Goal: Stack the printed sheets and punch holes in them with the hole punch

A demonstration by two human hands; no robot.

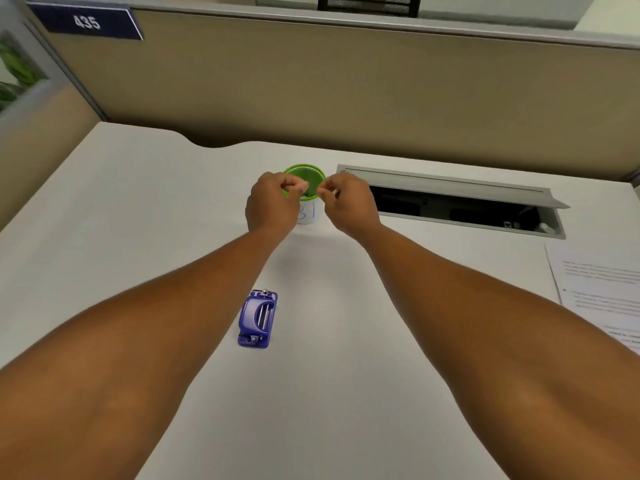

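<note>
A blue-purple hole punch lies on the white desk between my forearms, apart from both hands. The printed sheets lie at the desk's right edge, partly cut off by the frame. My left hand and my right hand are held out side by side over a green-rimmed white cup, fingertips pinched together close to its rim. Nothing shows between the fingers. The hands hide part of the cup's sides.
An open cable hatch with a raised grey lid is set into the desk, right of the cup. A beige partition wall closes off the back and carries a sign reading 435.
</note>
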